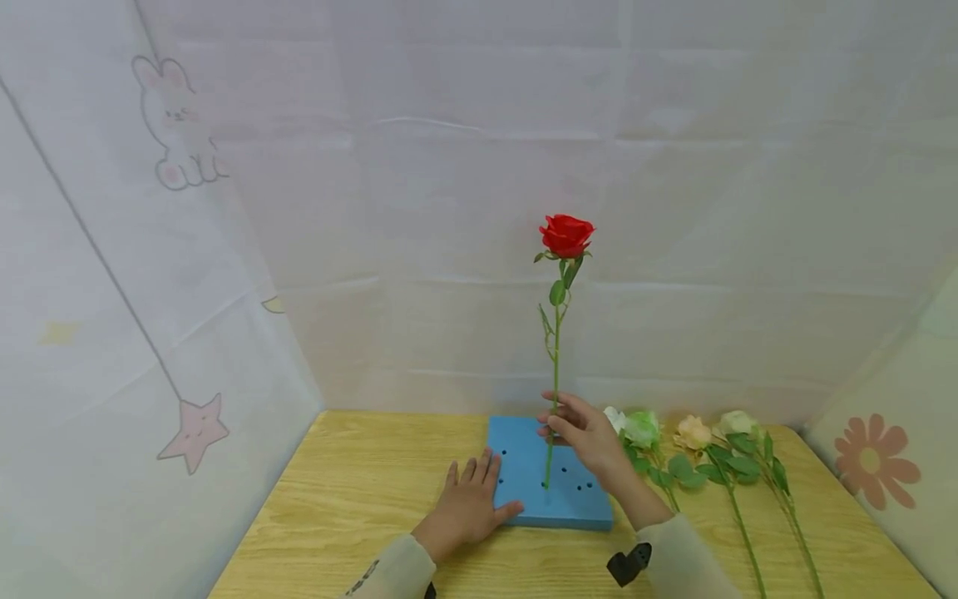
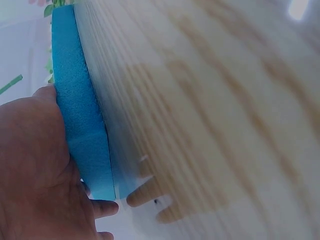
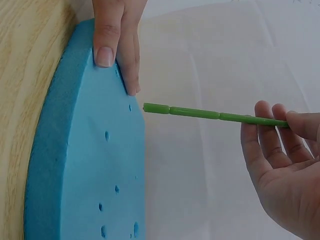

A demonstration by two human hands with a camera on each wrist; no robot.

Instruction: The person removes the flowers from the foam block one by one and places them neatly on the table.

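In the head view, a red artificial rose (image 1: 566,236) stands nearly upright over a blue foam block (image 1: 520,437) dotted with small dark holes. My right hand (image 1: 587,437) pinches its green stem low down between thumb and fingers. The right wrist view shows the stem's cut lower end (image 3: 156,108) apart from the block's face, pointing toward it. My left hand (image 1: 470,502) rests on the block's left side, fingers straight, thumb along its near part. From the left wrist, the hand (image 2: 32,165) lies against the block's thick blue edge (image 2: 82,100).
Several artificial flowers lie on the wooden table (image 1: 359,482) right of the block: a pale green one (image 1: 641,428), a peach one (image 1: 692,433) and a cream one (image 1: 737,423), stems toward the near edge. A pale curtain (image 1: 449,249) hangs behind.
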